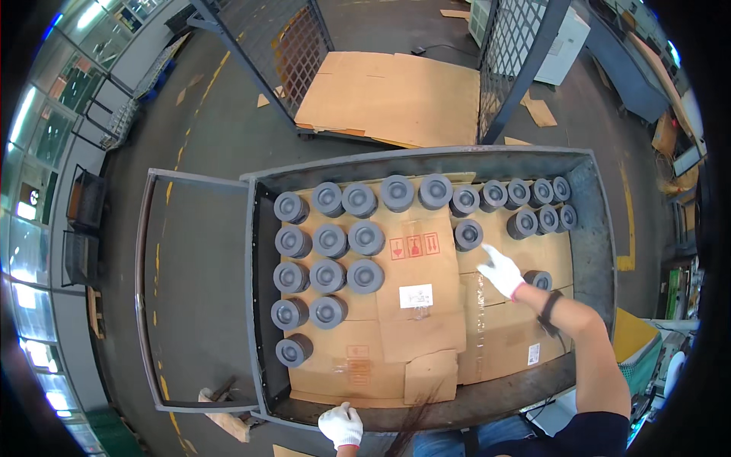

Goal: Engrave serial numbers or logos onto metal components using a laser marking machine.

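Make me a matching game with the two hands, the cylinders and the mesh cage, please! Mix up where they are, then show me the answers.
Things:
1. Left hand
2. Cylinders
3. Mesh cage
4. Right hand

Places:
A. Beyond the far side of the bin
B. Reaching in over the cardboard, beside one cylinder
C. At the bin's near edge
D. Standing on the cardboard, many of them in rows

Right pairs: 1-C, 2-D, 3-A, 4-B.
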Available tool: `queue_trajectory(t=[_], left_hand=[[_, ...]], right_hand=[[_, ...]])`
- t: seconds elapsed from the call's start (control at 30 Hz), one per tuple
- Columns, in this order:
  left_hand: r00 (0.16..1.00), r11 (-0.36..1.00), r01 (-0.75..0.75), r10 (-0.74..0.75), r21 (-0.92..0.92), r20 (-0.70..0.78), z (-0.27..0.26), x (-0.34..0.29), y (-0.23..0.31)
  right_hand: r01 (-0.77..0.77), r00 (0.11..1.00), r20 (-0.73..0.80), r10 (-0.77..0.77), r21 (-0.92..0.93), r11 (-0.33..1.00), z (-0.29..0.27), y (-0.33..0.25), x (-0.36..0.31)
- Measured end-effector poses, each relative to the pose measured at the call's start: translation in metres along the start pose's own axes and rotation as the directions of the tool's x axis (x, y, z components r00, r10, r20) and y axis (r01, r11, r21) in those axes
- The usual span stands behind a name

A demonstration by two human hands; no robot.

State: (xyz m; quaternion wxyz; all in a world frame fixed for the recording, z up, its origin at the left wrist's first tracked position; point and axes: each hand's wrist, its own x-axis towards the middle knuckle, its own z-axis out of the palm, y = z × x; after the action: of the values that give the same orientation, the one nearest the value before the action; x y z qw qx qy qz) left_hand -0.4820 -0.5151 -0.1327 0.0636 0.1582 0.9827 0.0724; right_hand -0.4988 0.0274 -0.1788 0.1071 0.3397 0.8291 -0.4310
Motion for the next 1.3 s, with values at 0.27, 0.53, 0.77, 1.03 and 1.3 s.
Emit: queue_trajectory(t=[0.27, 0.53, 0.77, 1.03, 1.3], left_hand=[[0.997, 0.998, -0.057, 0.055, -0.030, -0.056, 0.001, 0.009, 0.004], [0.992, 0.995, -0.101, 0.098, -0.028, -0.076, 0.016, -0.002, -0.014], [0.998, 0.997, -0.059, 0.059, 0.058, 0.015, 0.021, -0.001, -0.010], [0.988, 0.995, 0.021, -0.036, 0.102, 0.148, 0.023, -0.001, -0.009], [0.983, 0.987, 0.059, -0.084, 0.152, 0.162, 0.017, -0.001, -0.008]], right_hand=[[-0.080, 0.958, -0.285, 0.041, -0.126, 0.989, 0.051, -0.097, 0.160], [-0.023, 0.998, -0.043, 0.034, 0.226, 0.974, 0.049, -0.056, 0.069], [-0.453, 0.886, 0.272, 0.376, 0.329, 0.829, 0.013, 0.041, -0.091], [-0.317, 0.905, -0.231, 0.358, 0.196, 0.928, 0.024, 0.180, -0.007], [-0.311, 0.921, -0.122, 0.370, 0.341, 0.887, 0.047, 0.092, 0.001]])
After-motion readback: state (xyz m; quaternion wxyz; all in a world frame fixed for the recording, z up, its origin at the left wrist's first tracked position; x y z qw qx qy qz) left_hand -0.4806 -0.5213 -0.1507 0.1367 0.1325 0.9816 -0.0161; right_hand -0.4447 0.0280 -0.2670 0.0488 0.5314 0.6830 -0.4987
